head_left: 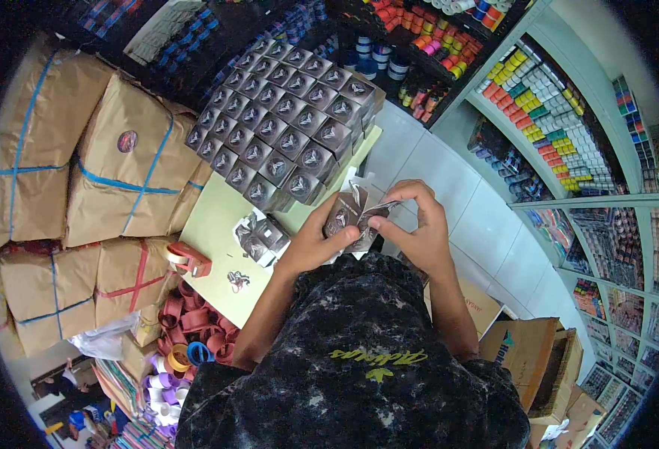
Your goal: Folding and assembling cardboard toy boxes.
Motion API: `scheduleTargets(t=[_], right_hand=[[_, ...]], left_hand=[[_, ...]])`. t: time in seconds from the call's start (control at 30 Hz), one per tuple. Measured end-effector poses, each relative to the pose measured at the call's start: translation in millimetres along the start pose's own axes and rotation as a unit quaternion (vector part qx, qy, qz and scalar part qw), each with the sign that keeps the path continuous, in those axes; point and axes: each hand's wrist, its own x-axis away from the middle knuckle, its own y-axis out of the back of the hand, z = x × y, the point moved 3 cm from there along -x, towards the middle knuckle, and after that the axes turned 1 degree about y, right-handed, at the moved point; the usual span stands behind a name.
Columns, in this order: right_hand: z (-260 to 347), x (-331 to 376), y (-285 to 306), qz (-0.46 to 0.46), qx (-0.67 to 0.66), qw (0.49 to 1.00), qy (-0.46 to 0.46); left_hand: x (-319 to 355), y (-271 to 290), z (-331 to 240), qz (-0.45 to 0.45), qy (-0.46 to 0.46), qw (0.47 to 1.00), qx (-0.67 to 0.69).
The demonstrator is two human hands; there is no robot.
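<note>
Currently, the step in hand appears to be forming or closing 1 small dark-grey printed carton (342, 215) by working its end flaps. You have this carton raised in front of your torso, at the near edge of the pale-yellow counter (211, 211). Your left hand (316, 241) grips the carton from the left, thumb laid across its printed face. Your right hand (421, 223) pinches a raised flap on the opposite side, thumb against the carton and fingers curled behind the flap. Both hands are therefore closed on the same carton; neither is free.

Observe the surroundings. A block of matching cartons (269, 123), set in close rows with emblem faces up, occupies the far part of the counter. Nearer to you, 1 separate carton (262, 236) lies to the left of your left hand. A red tape dispenser (188, 260) stands at the counter's left edge, and a few small items (237, 280), too small to identify, lie near it.

The next move likely calls for steadying the carton body with the left hand while the right hand aligns the flap with its fold line. Apply light thumb pressure; thin card could crease if forced.
</note>
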Motion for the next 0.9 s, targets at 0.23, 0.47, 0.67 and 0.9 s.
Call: scheduleTargets(t=[0.23, 0.47, 0.67, 0.9], right_hand=[[4.2, 5.2, -7.5, -0.078, 0.053, 0.986, 0.135], [7.8, 11.2, -16.0, -0.107, 0.132, 0.958, 0.231], [23.8, 9.8, -15.6, -0.006, 0.108, 0.978, 0.181], [18.2, -3.6, -6.3, 0.098, 0.055, 0.993, 0.045]], left_hand=[[-2.5, -0.5, 2.3, -0.049, -0.049, 0.997, 0.019], [-3.3, 1.5, 8.1, -0.069, -0.047, 0.996, 0.022], [-0.7, 7.3, 10.5, -0.099, -0.014, 0.993, 0.064], [5.7, 22.2, 4.0, -0.012, -0.016, 1.0, 0.021]])
